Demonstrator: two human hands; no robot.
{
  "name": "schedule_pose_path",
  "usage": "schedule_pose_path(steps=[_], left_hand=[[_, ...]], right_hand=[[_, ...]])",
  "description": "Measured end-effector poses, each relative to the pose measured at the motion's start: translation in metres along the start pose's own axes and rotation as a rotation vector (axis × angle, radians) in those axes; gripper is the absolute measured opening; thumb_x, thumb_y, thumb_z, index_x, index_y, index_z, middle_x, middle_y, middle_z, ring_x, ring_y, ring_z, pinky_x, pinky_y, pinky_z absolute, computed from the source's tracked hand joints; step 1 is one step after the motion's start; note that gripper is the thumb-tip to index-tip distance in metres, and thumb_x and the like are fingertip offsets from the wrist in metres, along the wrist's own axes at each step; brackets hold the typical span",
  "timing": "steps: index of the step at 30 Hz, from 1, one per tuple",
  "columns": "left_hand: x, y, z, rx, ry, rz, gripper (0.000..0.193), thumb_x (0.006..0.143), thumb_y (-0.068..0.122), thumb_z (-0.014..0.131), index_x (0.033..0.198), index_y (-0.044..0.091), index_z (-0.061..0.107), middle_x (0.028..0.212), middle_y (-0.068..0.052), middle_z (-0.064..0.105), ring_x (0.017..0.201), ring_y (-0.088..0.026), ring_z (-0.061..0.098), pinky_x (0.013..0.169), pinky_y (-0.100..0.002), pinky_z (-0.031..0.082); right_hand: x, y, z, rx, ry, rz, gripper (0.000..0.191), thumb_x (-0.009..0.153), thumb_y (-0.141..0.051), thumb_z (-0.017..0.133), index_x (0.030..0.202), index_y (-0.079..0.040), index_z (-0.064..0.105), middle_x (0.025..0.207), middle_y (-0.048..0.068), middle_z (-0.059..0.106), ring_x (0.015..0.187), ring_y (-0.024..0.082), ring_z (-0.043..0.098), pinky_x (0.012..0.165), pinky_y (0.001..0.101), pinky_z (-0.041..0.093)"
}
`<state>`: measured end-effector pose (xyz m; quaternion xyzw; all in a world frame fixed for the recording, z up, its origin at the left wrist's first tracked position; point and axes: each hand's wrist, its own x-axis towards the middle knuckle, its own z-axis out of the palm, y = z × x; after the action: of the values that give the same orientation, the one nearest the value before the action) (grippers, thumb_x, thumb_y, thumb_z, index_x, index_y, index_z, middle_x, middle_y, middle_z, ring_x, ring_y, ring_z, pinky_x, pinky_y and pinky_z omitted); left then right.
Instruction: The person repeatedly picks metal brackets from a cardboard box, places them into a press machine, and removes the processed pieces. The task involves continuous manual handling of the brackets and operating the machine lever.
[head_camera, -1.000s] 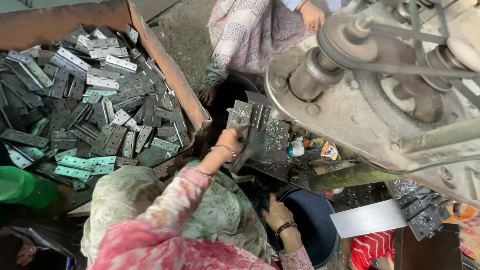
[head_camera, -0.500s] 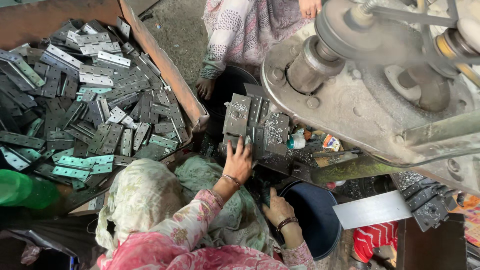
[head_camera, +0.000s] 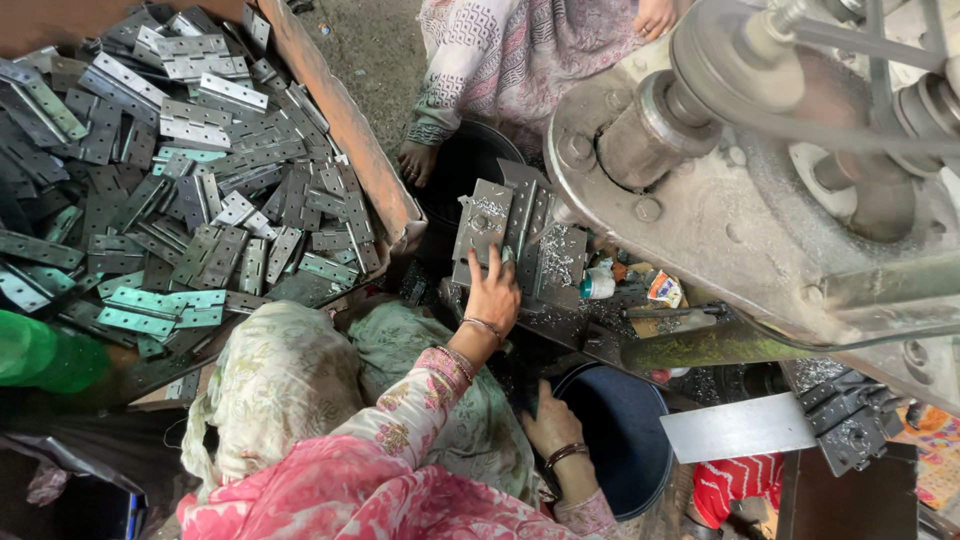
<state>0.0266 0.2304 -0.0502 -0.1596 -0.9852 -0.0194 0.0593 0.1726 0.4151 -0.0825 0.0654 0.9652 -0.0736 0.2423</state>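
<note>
The left hand (head_camera: 493, 292) is lying open-fingered on a grey metal hinge plate (head_camera: 481, 220) set on the machine's shaving-strewn jig. The right hand (head_camera: 551, 420) is resting at the dark round bucket's (head_camera: 625, 440) rim; whether its grip is clenched, I cannot tell.

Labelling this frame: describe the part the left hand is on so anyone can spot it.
Start at the big grey machine on the right. On its work table just left lies a grey metal plate under the left hand. Unlike the loose hinges in the bin, it is dusted with metal shavings.
</note>
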Motion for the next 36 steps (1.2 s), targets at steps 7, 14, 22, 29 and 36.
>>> schedule_pose_path(steps=[7,14,22,29,36], left_hand=[[-0.008,-0.008,-0.005,0.003,0.013,0.024,0.041,0.097,0.030,0.049,0.126,0.013,0.072,0.150,-0.013,0.050,0.147,-0.048,0.025,0.110,-0.081,0.014],[0.010,-0.014,0.000,-0.018,0.005,0.018,0.040,0.097,0.029,0.049,0.125,0.012,0.072,0.151,-0.009,0.050,0.150,-0.046,0.024,0.113,-0.079,0.013],[0.018,-0.024,-0.004,-0.027,0.033,-0.006,0.040,0.098,0.030,0.048,0.126,0.013,0.071,0.154,-0.008,0.047,0.151,-0.045,0.021,0.114,-0.078,0.013],[0.040,-0.028,-0.014,-0.003,-0.068,-0.003,0.040,0.100,0.030,0.046,0.129,0.016,0.069,0.157,-0.006,0.043,0.151,-0.045,0.019,0.113,-0.079,0.013],[0.045,-0.032,-0.021,-0.003,-0.042,-0.016,0.042,0.098,0.030,0.046,0.131,0.017,0.068,0.159,-0.005,0.042,0.151,-0.044,0.019,0.112,-0.079,0.013]], right_hand=[[0.003,0.003,0.045,0.140,0.148,-0.017,0.083,0.083,-0.035,0.073,0.153,-0.013,0.035,0.098,0.025,0.074,0.093,0.044,0.072,0.080,0.0526,0.058],[0.002,0.006,0.038,0.095,0.069,-0.018,0.072,0.085,-0.035,0.070,0.148,-0.019,0.041,0.101,0.024,0.074,0.095,0.044,0.072,0.081,0.0531,0.059],[0.004,0.008,0.047,0.153,0.165,-0.062,0.083,0.083,-0.031,0.072,0.154,-0.014,0.031,0.096,0.026,0.074,0.092,0.047,0.071,0.079,0.0570,0.056],[0.005,0.012,0.043,0.145,0.117,-0.066,0.073,0.083,-0.036,0.073,0.147,-0.018,0.043,0.101,0.025,0.074,0.095,0.044,0.072,0.079,0.0525,0.058],[0.007,0.014,0.047,0.170,0.224,-0.081,0.085,0.080,-0.033,0.073,0.153,-0.013,0.034,0.099,0.025,0.073,0.092,0.045,0.071,0.077,0.0540,0.058]])
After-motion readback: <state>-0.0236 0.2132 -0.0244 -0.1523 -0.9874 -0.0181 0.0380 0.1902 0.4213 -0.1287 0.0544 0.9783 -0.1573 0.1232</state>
